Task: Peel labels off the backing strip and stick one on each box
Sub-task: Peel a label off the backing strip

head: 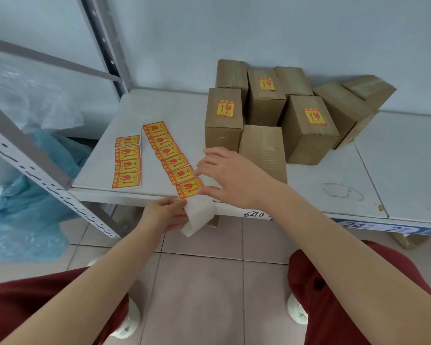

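Note:
A long backing strip with several yellow-and-red fragile labels lies diagonally on the white shelf. Its bare white end curls over the front edge, pinched in my left hand. My right hand rests on the strip, fingertips at the nearest label. A shorter strip of labels lies to the left. Several brown cardboard boxes stand at the back right; three carry a label, and the nearest box shows none.
A grey metal rack upright slants along the left. Blue and clear plastic bags sit behind it. My red-trousered knees are below, over a tiled floor. A wall stands behind the boxes.

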